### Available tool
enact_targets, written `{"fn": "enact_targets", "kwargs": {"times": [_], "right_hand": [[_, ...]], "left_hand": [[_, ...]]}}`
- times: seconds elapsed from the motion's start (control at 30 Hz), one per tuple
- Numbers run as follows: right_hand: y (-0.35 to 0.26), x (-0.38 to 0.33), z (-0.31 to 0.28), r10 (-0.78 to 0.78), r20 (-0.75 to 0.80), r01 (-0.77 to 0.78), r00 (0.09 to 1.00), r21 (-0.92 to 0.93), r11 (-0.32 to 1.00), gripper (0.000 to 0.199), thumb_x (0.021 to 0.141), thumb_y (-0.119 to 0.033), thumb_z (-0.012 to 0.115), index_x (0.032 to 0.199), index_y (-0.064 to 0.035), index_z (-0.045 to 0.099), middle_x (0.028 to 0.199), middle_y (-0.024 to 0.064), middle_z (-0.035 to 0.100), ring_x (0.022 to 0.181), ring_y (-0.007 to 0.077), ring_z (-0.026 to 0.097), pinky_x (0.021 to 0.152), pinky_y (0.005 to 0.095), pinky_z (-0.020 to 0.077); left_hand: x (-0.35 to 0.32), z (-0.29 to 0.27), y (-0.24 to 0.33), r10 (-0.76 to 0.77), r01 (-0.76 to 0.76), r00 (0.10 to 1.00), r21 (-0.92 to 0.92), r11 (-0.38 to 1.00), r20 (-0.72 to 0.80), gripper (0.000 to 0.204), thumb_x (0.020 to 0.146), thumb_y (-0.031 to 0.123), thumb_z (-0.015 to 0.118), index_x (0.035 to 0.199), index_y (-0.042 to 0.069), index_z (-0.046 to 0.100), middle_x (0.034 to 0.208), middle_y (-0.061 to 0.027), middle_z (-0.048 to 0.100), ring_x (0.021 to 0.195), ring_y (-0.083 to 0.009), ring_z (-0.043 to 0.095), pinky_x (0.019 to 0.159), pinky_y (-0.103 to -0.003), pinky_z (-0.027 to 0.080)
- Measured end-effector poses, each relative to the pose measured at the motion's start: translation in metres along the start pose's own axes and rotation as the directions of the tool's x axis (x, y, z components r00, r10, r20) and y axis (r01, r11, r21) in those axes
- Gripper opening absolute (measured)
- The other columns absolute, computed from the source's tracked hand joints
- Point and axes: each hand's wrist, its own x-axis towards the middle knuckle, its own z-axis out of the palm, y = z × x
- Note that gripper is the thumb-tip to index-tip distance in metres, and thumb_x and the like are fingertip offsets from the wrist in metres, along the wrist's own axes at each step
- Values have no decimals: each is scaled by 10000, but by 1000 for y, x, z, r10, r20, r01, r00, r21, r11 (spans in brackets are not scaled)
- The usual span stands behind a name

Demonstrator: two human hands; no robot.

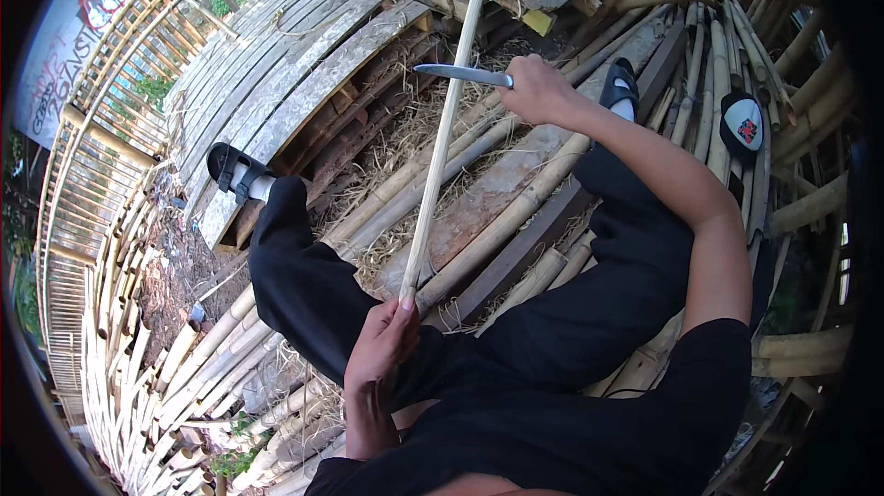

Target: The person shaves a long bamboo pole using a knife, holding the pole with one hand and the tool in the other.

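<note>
My left hand (382, 341) is closed round the near end of a long pale bamboo strip (435, 178), close to my lap. The strip slants up and away between my knees and runs out past the top of the view. Farther off, my right hand (534, 91) grips a knife (463, 75), its handle mostly hidden in my fist. The blade points left and lies across the strip at its upper part. Whether the edge bites into the strip, I cannot tell.
Bamboo poles (516, 220) and dry shavings (387, 178) lie beneath my legs. A wooden slat platform (276, 63) stands ahead on the left, beside a curved bamboo fence (120, 141). Cut bamboo pieces (198, 385) pile up at left. A black-and-white cap (741, 123) rests on poles at right.
</note>
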Motion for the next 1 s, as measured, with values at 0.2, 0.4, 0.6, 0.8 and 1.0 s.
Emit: {"fn": "enact_targets", "kwargs": {"times": [0.2, 0.4, 0.6, 0.8, 1.0], "right_hand": [[152, 72, -78, 453, -460, -503, 764, 15, 864, 407, 793, -285, 516, 972, 54, 652, 1016, 283, 623, 1006, 409, 598, 874, 458, 477], [109, 33, -22, 344, -281, -356, 896, 10, 935, 410, 810, -313, 536, 896, 71, 650, 954, 301, 623, 951, 419, 606, 847, 468, 471], [2, -11, 17, 18, 125, -14, 992, -37, 999, 312, 811, -234, 541, 812, 65, 629, 795, 268, 632, 808, 421, 631, 762, 476, 499], [-12, -25, 37, -185, 71, 190, 980, -66, 980, 221, 760, -167, 537, 740, 28, 642, 723, 262, 610, 754, 443, 613, 745, 494, 495], [123, 79, -68, 461, -396, -503, 794, -4, 864, 383, 788, -263, 515, 980, 36, 659, 1035, 223, 646, 1016, 369, 612, 850, 435, 493]], "left_hand": [[-26, -6, -21, -93, 101, 993, -118, 988, 66, 369, 993, 327, 429, 697, 106, 408, 542, 76, 283, 426, -35, 233, 386, -217, 197], [-5, -31, -14, -29, 20, 996, -104, 994, -87, 351, 992, 318, 434, 711, 109, 424, 544, 83, 303, 430, -19, 252, 386, -202, 215], [33, 5, 6, 84, -72, 993, 132, 989, -83, 375, 989, 346, 440, 703, 103, 443, 558, 78, 346, 454, -21, 270, 412, -219, 227], [49, 15, 12, 157, -124, 973, 190, 974, -168, 374, 983, 354, 452, 691, 121, 419, 544, 88, 324, 439, -17, 280, 396, -216, 213], [5, 23, -13, 13, -15, 1000, 279, 960, 8, 391, 992, 315, 445, 705, 50, 445, 594, 72, 353, 544, -35, 286, 469, -229, 244]]}}
